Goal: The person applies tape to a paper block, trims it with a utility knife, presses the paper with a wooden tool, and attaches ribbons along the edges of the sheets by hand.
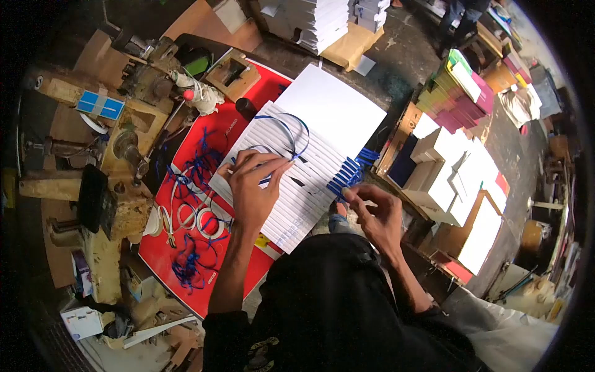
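Observation:
A fanned stack of white paper booklets [273, 133] lies across the red tabletop [248, 282], with a plain white sheet [334, 105] at its far end. Short blue ribbon ends [348, 173] stick out along the stack's right edge. My left hand [257, 180] is over the stack, its fingertips pinched on a looped blue ribbon [308, 133]. At the right edge, my right hand [375, 214] has thumb and fingers closed beside the ribbon ends; whatever is between them is too small to make out.
Blue ribbon scraps [189, 266] and white tape rolls [211, 223] lie on the left of the table. Metal machinery [127, 149] stands further left. White boxes [437, 186] and stacked coloured paper [455, 93] are at right. A person's legs [458, 25] show at the top.

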A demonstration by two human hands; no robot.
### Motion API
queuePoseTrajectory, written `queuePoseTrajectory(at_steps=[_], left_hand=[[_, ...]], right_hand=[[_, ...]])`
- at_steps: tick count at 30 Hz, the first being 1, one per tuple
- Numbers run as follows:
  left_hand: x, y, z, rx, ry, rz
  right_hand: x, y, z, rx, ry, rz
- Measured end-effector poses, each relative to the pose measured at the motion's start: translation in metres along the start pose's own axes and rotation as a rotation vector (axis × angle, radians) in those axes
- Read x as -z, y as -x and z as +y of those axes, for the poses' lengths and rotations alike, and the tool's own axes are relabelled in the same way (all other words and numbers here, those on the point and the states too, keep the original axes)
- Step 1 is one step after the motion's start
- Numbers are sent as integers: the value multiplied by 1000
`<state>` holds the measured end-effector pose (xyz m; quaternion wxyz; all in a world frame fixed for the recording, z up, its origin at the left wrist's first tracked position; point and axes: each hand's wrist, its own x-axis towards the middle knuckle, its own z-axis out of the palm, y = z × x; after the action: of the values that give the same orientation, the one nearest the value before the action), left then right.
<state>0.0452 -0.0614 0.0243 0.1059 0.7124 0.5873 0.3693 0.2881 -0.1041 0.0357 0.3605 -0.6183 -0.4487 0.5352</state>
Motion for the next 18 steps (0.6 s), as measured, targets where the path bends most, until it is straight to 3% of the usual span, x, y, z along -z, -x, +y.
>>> queuePoseTrajectory(at_steps=[4, 6, 9, 15, 18], left_hand=[[30, 2, 25, -139, -188, 40], [45, 13, 39, -178, 4, -29], [53, 39, 60, -146, 171, -97], [47, 80, 79, 68, 343, -219], [34, 104, 69, 122, 470, -409]], right_hand=[[-24, -2, -7, -33, -123, -152], [-32, 1, -19, 4, -475, -321], [-16, 10, -32, -6, -573, -344], [27, 29, -47, 7, -641, 0], [43, 29, -36, 51, -633, 30]])
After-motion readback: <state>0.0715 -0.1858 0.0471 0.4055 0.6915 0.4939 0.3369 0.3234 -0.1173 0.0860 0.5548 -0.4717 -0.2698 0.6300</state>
